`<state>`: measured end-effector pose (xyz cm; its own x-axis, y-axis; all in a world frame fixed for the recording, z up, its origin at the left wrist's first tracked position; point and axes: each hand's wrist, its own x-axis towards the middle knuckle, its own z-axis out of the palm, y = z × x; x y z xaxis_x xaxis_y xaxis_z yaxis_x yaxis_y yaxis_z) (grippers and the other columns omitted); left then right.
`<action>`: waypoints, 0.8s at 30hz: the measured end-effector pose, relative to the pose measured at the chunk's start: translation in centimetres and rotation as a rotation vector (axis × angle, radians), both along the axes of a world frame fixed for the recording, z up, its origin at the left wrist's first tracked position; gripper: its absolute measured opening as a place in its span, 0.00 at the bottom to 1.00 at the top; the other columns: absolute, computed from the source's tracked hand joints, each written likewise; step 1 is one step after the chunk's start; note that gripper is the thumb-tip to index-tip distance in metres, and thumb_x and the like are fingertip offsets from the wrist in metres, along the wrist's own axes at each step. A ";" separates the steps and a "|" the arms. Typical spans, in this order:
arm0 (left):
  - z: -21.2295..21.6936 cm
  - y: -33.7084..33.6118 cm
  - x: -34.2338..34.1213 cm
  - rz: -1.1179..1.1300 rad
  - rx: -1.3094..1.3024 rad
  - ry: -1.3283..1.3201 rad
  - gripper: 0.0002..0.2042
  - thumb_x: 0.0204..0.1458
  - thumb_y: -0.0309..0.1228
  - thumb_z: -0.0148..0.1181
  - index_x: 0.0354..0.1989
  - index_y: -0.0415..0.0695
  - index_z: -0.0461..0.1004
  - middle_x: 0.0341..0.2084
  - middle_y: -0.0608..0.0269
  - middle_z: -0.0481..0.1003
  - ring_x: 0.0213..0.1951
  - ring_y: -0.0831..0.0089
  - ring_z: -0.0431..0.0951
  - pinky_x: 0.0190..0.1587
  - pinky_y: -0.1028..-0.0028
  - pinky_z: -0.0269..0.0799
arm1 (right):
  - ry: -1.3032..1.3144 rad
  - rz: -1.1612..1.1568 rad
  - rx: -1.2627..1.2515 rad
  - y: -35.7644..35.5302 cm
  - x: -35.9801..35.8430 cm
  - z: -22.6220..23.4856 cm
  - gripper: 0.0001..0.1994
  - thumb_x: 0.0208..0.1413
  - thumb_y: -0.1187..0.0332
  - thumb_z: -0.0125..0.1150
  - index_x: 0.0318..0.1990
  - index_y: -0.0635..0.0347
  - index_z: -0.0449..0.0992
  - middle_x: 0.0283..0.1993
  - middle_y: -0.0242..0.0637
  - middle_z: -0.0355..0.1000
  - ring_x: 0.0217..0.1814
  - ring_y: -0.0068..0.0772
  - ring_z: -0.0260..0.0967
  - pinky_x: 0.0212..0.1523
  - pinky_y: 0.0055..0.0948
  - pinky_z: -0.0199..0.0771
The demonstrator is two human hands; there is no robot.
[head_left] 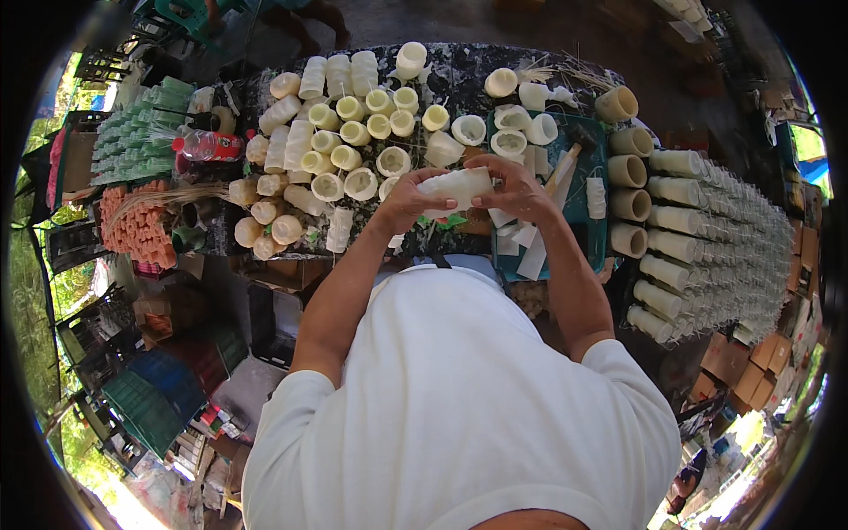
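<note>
A pale bamboo tube (457, 187) lies sideways above the near edge of the table (459, 66), gripped at either end by the left hand (408, 201) and right hand (517, 188). Cut bamboo cups (353, 132) crowd the far left; stacked clear cups (742, 247) lie right.

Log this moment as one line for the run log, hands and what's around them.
left hand: holds pale tube | right hand: on same tube | below: teal tray | left: cream cups | right: stacked clear cups
</note>
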<state>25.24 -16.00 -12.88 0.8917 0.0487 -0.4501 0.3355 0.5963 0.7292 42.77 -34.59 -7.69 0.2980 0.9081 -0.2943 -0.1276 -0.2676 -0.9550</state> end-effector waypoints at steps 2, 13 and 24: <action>0.5 0.2 0.0 0.018 0.171 0.055 0.30 0.45 0.31 0.81 0.58 0.39 0.75 0.44 0.57 0.81 0.39 0.68 0.84 0.39 0.68 0.86 | -0.273 0.115 -0.138 -0.1 0.2 -0.6 0.32 0.47 0.70 0.78 0.61 0.58 0.72 0.55 0.43 0.76 0.53 0.37 0.77 0.53 0.37 0.77; 0.3 2.6 -9.2 0.278 1.015 0.402 0.32 0.56 0.47 0.72 0.61 0.34 0.74 0.42 0.54 0.82 0.41 0.70 0.83 0.44 0.69 0.81 | -0.973 -0.212 -0.388 14.3 8.8 -3.6 0.29 0.57 0.45 0.65 0.49 0.67 0.76 0.50 0.59 0.78 0.56 0.58 0.75 0.57 0.47 0.73; -9.4 -3.8 -15.0 0.171 1.354 0.398 0.37 0.43 0.37 0.78 0.63 0.41 0.71 0.61 0.48 0.73 0.59 0.53 0.76 0.63 0.62 0.72 | -1.015 0.069 -0.858 23.6 17.9 -17.0 0.33 0.58 0.43 0.64 0.60 0.63 0.78 0.61 0.49 0.77 0.63 0.48 0.76 0.61 0.43 0.77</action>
